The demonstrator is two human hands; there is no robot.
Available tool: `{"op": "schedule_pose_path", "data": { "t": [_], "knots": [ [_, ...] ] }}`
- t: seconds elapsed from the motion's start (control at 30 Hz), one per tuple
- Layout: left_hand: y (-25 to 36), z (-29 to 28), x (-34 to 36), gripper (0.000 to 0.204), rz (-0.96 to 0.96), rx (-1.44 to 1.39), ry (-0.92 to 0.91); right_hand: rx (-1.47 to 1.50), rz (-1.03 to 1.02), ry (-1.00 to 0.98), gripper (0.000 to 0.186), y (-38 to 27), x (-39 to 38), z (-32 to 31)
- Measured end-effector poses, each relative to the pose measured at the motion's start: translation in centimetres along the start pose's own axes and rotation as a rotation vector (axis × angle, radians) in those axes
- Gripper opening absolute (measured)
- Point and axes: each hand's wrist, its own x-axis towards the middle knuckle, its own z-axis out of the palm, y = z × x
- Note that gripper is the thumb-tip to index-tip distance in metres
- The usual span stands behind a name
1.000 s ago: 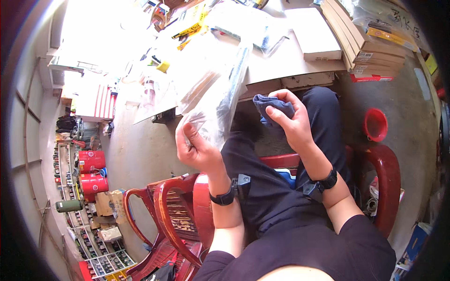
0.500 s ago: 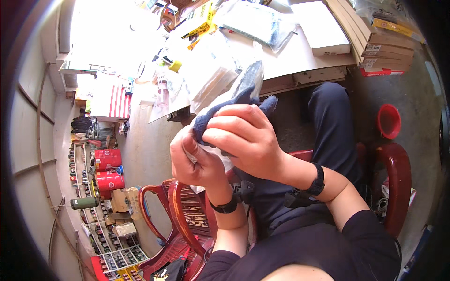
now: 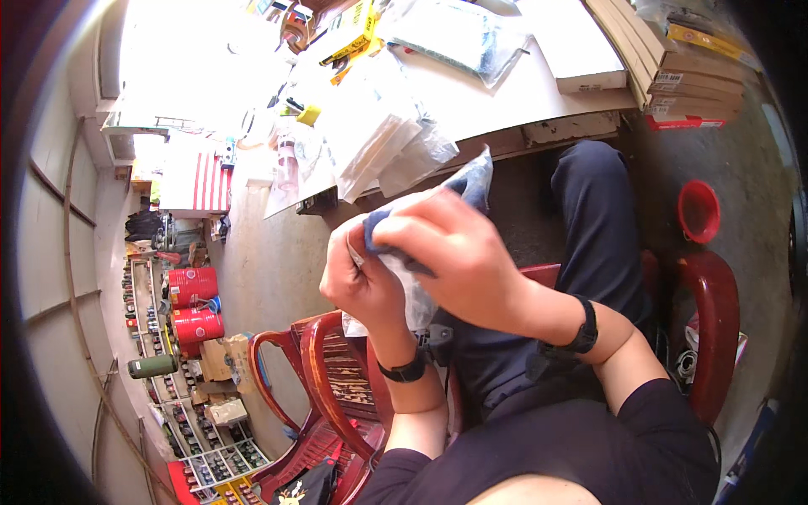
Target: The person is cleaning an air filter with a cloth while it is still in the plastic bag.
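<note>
In front of my lap, both hands are closed together around a dark blue knitted cloth (image 3: 477, 178). My left hand (image 3: 360, 273) grips its near end, thumb bent over the fingers. Laid over the cloth from the other side, my right hand (image 3: 459, 257) pinches it and is smeared by motion. One corner of the cloth sticks out beyond the right knuckles; most of the rest is hidden in the fingers. Crumpled clear plastic (image 3: 417, 301) hangs below the hands; how it joins the cloth I cannot tell. Dark straps with small boxes circle both wrists.
A white table (image 3: 497, 114) ahead carries plastic bags (image 3: 421, 156), a yellow box (image 3: 352, 34) and a white box (image 3: 581, 50). Stacked cartons (image 3: 665, 76) stand at its right. Wooden chairs (image 3: 316, 362) are at left, red drums (image 3: 194, 286) beyond, and a red funnel-like thing (image 3: 699, 212) at right.
Both hands have shifted a little to the right. The cloth's protruding end has dropped lower and swung right, and my right hand has slid over more of the cloth.
</note>
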Motion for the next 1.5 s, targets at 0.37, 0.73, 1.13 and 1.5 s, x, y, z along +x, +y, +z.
{"op": "schedule_pose_path", "data": {
  "t": [0.37,0.73,1.13,1.5],
  "knots": [
    [-0.9,0.0,-1.8,0.02,-0.071,-0.135,-0.055,-0.3,0.249,-0.15,0.022,2.7,-1.5,-2.3],
    [-0.7,0.6,-2.6,0.023,-0.104,-0.165,-0.073,-0.249,0.193,-0.168,0.026,2.2,-2.7,-0.3],
    [-0.4,1.3,-2.9,0.025,-0.171,-0.215,-0.039,-0.266,0.185,-0.194,0.026,2.0,-2.8,-0.3],
    [-1.1,1.1,-3.2,0.036,-0.2,-0.281,-0.047,-0.235,0.217,-0.219,0.028,2.6,-2.5,-1.1]
  ]
}}
